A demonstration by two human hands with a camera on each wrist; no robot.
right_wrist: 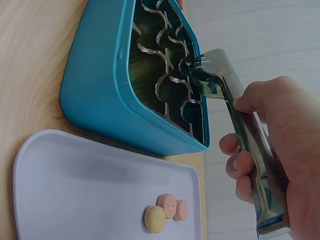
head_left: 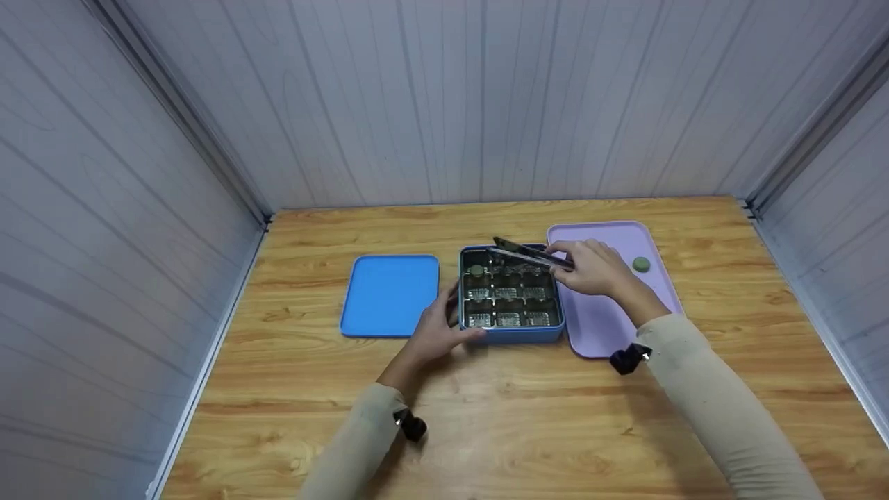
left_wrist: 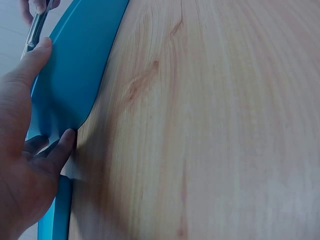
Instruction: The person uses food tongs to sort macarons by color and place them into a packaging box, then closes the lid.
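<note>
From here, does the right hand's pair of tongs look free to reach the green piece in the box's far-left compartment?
Probably yes: the tongs in the right hand hang over the open box, nothing covering the green piece.

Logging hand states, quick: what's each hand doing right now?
Left hand: open, fingers resting against the blue box, steadying it.
Right hand: grips metal tongs over the box.
</note>
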